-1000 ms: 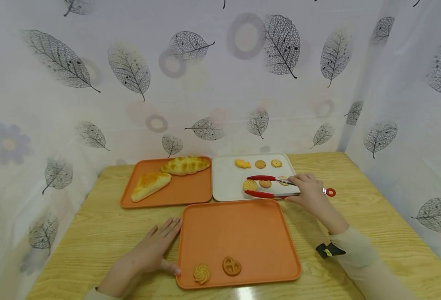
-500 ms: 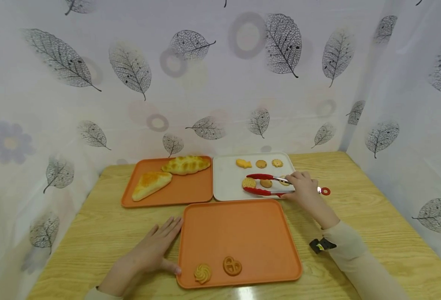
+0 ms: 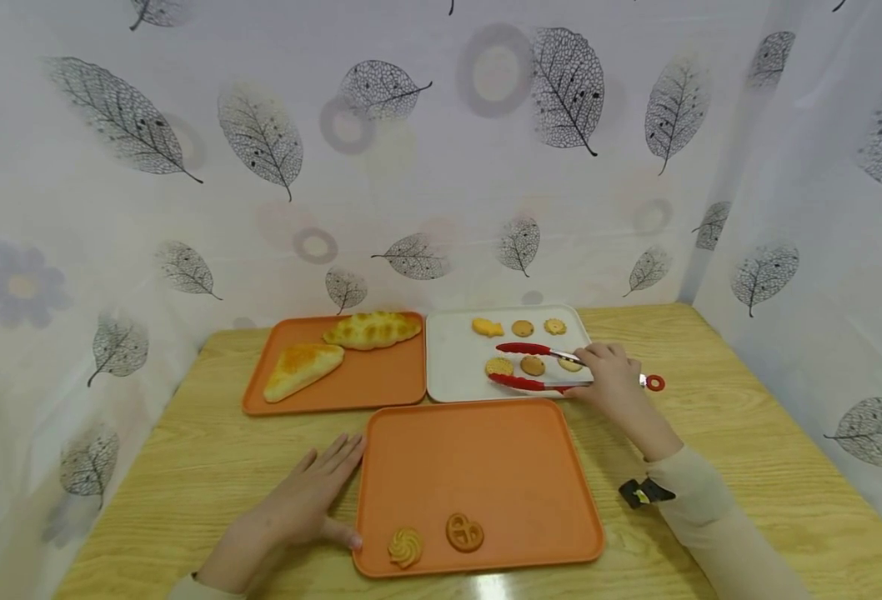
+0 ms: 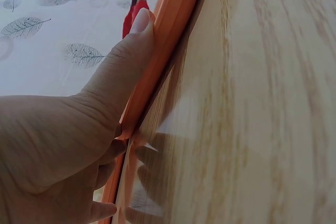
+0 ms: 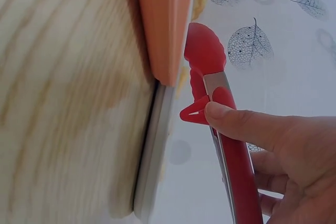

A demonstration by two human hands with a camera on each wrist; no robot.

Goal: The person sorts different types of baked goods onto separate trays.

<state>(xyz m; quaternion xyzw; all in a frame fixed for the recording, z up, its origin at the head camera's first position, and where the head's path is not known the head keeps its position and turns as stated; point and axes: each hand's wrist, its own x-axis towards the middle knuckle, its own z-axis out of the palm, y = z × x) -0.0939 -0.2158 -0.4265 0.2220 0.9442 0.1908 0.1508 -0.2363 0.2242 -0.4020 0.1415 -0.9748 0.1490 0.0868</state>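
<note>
My right hand grips red-tipped metal tongs over the white tray. Their tips stand apart, one behind a round cracker and the other overlapping its front edge. To the right of the cracker sit a small brown cookie and a pale cookie, partly covered by the tongs. In the right wrist view, my thumb presses the red handle of the tongs. My left hand, fingers straight, touches the left edge of the near orange tray.
A swirl cookie and a pretzel cookie lie at the near tray's front. Behind, another orange tray bears a triangular bread and a long loaf. A fish-shaped cracker and two cookies line the white tray's back.
The tongs first shifted slightly left with my right hand, then their tips spread wider around the round cracker. My left hand stays in place.
</note>
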